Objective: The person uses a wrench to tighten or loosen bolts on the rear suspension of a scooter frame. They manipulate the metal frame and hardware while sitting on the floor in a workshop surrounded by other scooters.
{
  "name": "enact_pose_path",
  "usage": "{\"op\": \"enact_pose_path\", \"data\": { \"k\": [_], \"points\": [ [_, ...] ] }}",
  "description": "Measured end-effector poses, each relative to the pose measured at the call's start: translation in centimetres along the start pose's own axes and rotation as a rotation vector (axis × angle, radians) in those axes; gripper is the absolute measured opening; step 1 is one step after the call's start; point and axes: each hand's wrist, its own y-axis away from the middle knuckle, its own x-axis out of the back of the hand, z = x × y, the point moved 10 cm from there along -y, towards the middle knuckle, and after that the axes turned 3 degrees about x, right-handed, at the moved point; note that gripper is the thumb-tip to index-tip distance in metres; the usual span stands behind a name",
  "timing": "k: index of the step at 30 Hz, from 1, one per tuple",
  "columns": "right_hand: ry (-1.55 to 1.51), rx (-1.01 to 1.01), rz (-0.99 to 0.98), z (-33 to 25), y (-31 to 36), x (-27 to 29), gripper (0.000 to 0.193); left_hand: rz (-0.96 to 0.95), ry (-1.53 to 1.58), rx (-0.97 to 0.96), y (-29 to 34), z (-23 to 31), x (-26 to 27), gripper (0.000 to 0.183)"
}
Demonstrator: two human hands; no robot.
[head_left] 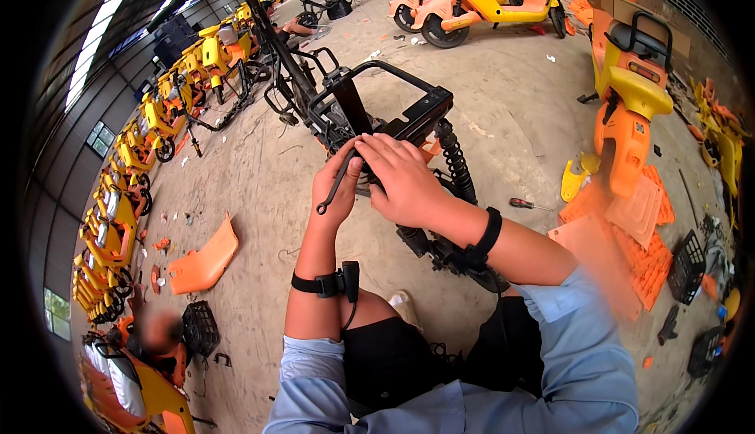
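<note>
A dark, slim wrench (336, 188) with a ring at its lower end lies along my left hand (332, 198), whose thumb and fingers are closed on it. The wrench's upper end disappears under the fingers. My right hand (405, 186) reaches in from the other side, back upward, fingers stretched out and meeting the left fingertips. What lies beneath its palm is hidden. Both hands are at the rear of a stripped black scooter frame (425, 107), just below its rack. A black coil-spring shock absorber (456, 158) stands right of my right hand.
An orange curved panel (206, 259) lies on the floor at left. To the right are a screwdriver (528, 204), orange panels (602, 245) and a black basket (686, 267). Yellow scooters (126, 214) line the left wall. A partly stripped orange-yellow scooter (629, 127) stands right.
</note>
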Motion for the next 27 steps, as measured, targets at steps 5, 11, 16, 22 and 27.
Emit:
{"op": "enact_pose_path", "data": {
  "k": [5,11,16,22,27],
  "points": [
    [0.105,0.071,-0.083,-0.3,0.3,-1.0,0.072,0.009,0.014,0.012,0.2,-0.1,0.1,0.049],
    [0.123,0.071,-0.057,-0.1,0.4,-0.9,0.071,0.050,-0.072,0.000,0.3,0.7,0.0,0.049],
    [0.077,0.045,-0.027,0.1,0.3,-0.8,0.067,0.078,-0.107,-0.006,0.7,1.1,0.4,0.046],
    [0.073,0.040,-0.007,0.2,0.1,-0.3,0.064,0.096,-0.110,-0.044,0.7,1.2,0.6,0.043],
    [0.088,0.046,0.005,0.4,-0.1,-0.2,0.061,0.108,-0.127,-0.032,0.6,1.2,0.8,0.042]
  ]
}}
